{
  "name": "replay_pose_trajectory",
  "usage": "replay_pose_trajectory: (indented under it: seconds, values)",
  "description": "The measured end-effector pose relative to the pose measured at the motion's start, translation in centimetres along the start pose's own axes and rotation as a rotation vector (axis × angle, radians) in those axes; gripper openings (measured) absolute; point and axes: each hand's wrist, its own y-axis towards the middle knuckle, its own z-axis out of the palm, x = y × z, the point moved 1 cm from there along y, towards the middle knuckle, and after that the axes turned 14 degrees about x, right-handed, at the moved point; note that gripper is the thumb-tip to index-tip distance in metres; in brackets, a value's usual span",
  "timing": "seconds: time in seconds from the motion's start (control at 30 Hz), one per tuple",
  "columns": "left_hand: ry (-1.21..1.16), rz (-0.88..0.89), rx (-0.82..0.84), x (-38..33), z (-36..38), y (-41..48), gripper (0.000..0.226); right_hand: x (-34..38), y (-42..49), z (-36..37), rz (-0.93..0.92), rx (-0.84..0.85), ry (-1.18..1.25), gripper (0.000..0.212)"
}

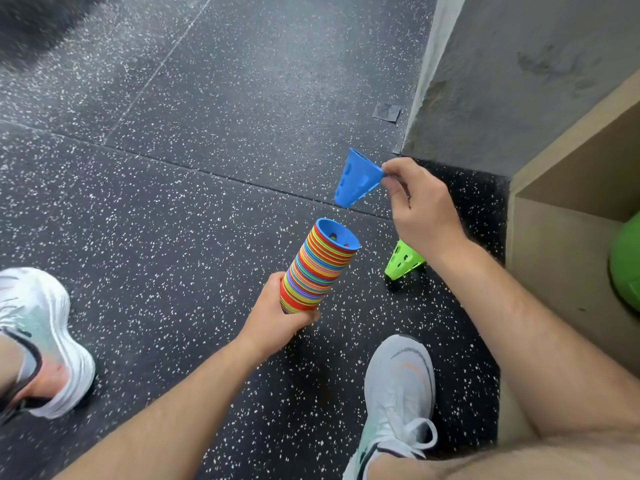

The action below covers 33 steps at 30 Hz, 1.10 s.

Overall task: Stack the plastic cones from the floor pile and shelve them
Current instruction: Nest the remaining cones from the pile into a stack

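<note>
While the left grip is curling round the lower end of the cone stack, holding it tilted toward 1 o'clock, the right grip is pinching a blue cone by its narrow tip, in the air at 1 o'clock from the stack's open blue mouth and apart from it. A green cone is lying on its side on the floor, at 3 o'clock from the stack. At 3 o'clock in view, a shelf compartment is holding a green rounded object, partly cut off.

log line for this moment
left hand: holds cone stack | right hand: pinches blue cone, not yet stacked | green cone: on floor
</note>
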Motion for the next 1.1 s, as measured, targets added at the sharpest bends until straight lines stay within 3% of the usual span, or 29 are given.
replay_pose_trajectory:
  seconds: [0.2, 0.37, 0.47, 0.6, 0.8, 0.9, 1.1]
  values:
    - [-0.069, 0.008, -0.005, -0.2, -0.4, -0.6, 0.066, 2.7, -1.1, 1.6, -0.091, 0.106, -0.063, 0.016]
    - [-0.116, 0.012, -0.045, 0.5, -1.0, -0.7, 0.062, 3.5, -2.9, 4.9, -0.104, 0.369, 0.029, 0.021]
    - [-0.137, 0.003, -0.041, 0.7, -1.3, -0.6, 0.064, 3.7, -3.1, 4.8, -0.021, 0.314, 0.096, 0.024]
    - [-0.130, 0.001, -0.016, 0.4, -1.2, -0.7, 0.065, 0.6, -2.8, 3.2, 0.198, 0.162, -0.029, 0.028]
    - [-0.077, 0.010, 0.023, 0.2, -1.0, -0.9, 0.066, -5.9, -4.6, 2.7, 0.543, 0.279, -0.241, 0.043]
    - [-0.068, 0.014, 0.031, 0.1, -0.9, -1.0, 0.066, -7.1, -5.7, 3.5, 0.601, 0.333, -0.259, 0.041]
    - [-0.066, 0.019, 0.027, -0.2, -0.7, -1.1, 0.066, -7.6, -6.4, 4.1, 0.626, 0.270, -0.277, 0.024]
